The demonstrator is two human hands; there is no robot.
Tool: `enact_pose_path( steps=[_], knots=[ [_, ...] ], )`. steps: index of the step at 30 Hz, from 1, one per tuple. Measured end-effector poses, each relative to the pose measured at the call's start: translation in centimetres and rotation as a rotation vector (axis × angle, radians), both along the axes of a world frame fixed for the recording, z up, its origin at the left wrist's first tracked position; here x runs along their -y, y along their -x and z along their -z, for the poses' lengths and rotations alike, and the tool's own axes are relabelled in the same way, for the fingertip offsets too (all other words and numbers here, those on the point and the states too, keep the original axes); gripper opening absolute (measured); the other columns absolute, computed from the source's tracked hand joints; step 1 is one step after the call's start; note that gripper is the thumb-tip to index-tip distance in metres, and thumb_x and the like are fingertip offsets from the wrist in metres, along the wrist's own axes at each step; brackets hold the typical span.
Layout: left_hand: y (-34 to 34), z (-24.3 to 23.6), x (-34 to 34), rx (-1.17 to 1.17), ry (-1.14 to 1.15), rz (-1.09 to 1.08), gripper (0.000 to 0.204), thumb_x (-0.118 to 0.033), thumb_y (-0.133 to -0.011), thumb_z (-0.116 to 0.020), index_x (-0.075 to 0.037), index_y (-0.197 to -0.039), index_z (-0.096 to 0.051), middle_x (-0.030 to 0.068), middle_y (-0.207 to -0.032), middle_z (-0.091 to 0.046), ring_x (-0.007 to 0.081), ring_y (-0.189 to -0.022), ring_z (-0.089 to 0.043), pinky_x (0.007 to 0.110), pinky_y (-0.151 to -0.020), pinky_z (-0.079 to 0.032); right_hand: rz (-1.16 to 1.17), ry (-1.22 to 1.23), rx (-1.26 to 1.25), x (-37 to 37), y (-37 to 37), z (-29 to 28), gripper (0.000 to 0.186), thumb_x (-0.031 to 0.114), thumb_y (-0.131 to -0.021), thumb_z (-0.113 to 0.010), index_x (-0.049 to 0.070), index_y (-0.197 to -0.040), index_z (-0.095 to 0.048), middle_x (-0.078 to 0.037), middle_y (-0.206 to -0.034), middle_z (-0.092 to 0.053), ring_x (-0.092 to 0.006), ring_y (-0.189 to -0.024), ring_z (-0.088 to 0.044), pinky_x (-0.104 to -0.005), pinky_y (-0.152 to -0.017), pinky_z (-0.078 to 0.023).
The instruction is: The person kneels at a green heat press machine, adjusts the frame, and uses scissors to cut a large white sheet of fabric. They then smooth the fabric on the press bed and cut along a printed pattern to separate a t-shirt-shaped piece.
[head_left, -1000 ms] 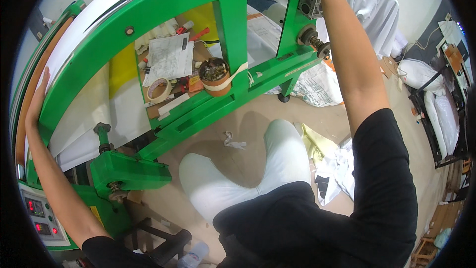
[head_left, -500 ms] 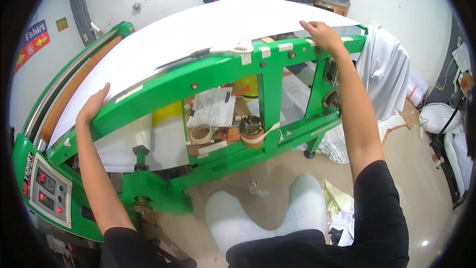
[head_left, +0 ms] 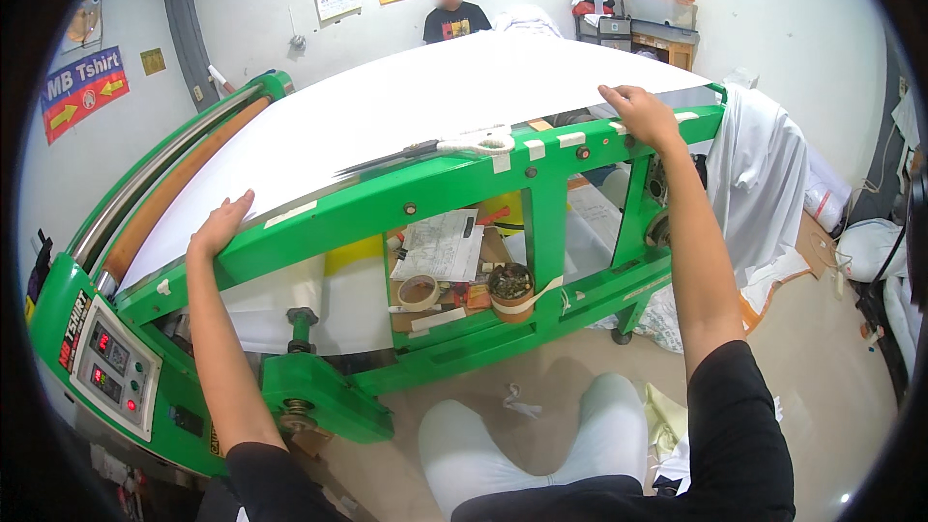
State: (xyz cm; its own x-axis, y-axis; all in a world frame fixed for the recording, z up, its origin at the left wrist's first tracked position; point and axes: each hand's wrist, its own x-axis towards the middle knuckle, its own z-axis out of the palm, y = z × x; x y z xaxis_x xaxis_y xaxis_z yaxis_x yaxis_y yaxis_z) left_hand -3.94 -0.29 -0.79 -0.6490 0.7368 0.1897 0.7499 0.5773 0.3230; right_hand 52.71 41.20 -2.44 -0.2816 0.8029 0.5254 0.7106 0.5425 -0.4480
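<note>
A wide white sheet [head_left: 387, 101] lies over the top of a green roller machine [head_left: 440, 169]. At the sheet's near left edge rests my left hand [head_left: 220, 224], its fingers stretched along the edge beside the green beam. Farther right, my right hand [head_left: 646, 118] has its fingertips closed at the sheet's near edge, above the beam. Between the two hands, scissors [head_left: 474, 142] with white-wrapped handles lie along the beam, blades pointing left. The undersides of both hands are hidden.
Under the beam, a shelf holds papers [head_left: 437, 246], a tape roll [head_left: 418, 292] and a brown pot [head_left: 511, 290]. A control panel [head_left: 114, 367] is at left. White cloth [head_left: 759, 150] drapes over the right end. Another person [head_left: 454, 19] is beyond the machine.
The view has tilted up, so the whole scene sits lower and farther right. Both hands keep nearly the same places along the sheet's edge, and the scissors stay put.
</note>
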Motion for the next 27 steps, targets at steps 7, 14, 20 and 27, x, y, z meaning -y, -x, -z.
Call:
enact_pose_path(
  steps=[7, 14, 20, 27],
  knots=[
    [-0.6, -0.2, -0.2, 0.025, 0.003, -0.047, 0.098, -0.077, -0.097, -0.039, 0.005, -0.151, -0.045, 0.0329, -0.160, -0.034, 0.0407, -0.155, -0.025, 0.041, -0.127, -0.019, 0.001, 0.004, -0.012, 0.5, 0.1, 0.0, 0.070, 0.070, -0.095, -0.045, 0.013, -0.126, -0.073, -0.013, -0.107, -0.076, -0.0283, -0.094, -0.074, -0.0410, -0.094, -0.052],
    [-1.0, -0.4, 0.2, -0.004, -0.019, -0.041, 0.098, -0.076, -0.097, -0.040, 0.006, -0.151, -0.046, 0.0332, -0.159, -0.036, 0.0416, -0.154, -0.028, 0.040, -0.126, -0.021, -0.006, -0.028, -0.011, 0.3, 0.1, -0.1, 0.068, 0.068, -0.096, -0.046, 0.013, -0.126, -0.073, -0.011, -0.101, -0.077, -0.0238, -0.074, -0.075, -0.0388, -0.090, -0.052],
    [-0.3, -0.2, 0.2, -0.004, -0.020, -0.032, 0.099, -0.076, -0.097, -0.040, 0.008, -0.150, -0.046, 0.0341, -0.158, -0.037, 0.0414, -0.154, -0.028, 0.040, -0.126, -0.021, -0.007, -0.008, -0.013, 0.8, 0.1, -0.1, 0.068, 0.068, -0.096, -0.045, 0.014, -0.126, -0.073, -0.010, -0.104, -0.077, -0.0241, -0.075, -0.075, -0.0391, -0.090, -0.052],
    [0.8, 0.1, 0.0, -0.027, 0.006, -0.040, 0.101, -0.081, -0.094, -0.037, 0.001, -0.154, -0.044, 0.0246, -0.163, -0.036, 0.0378, -0.155, -0.028, 0.050, -0.126, -0.016, 0.004, -0.047, -0.002, -0.1, 0.0, 0.1, 0.068, 0.069, -0.096, -0.044, 0.015, -0.125, -0.074, -0.010, -0.107, -0.077, -0.0246, -0.082, -0.075, -0.0401, -0.092, -0.052]
  ],
)
